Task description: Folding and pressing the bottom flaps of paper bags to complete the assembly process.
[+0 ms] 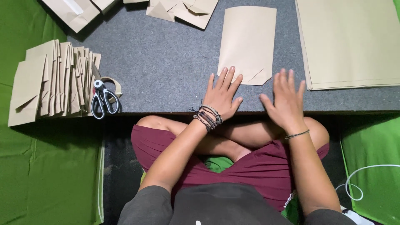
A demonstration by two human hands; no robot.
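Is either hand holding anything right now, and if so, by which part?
Nothing is held. The left hand lies flat with fingertips on the paper bag at its bottom edge; the right hand is open beside it.

Open centre: bare grey tabletop lay between the folded bag row and the flat paper bag; a hand could pass there.
Left edge: scissors and a tape roll lay just beside the bag row, blocking the near-left corner.
Right side: a stack of paper sheets filled the tabletop; only a narrow strip separated it from the flat bag.
Far edge: loose folded bags lined it.
Near edge: left hand and right hand lay flat, a small gap between them.
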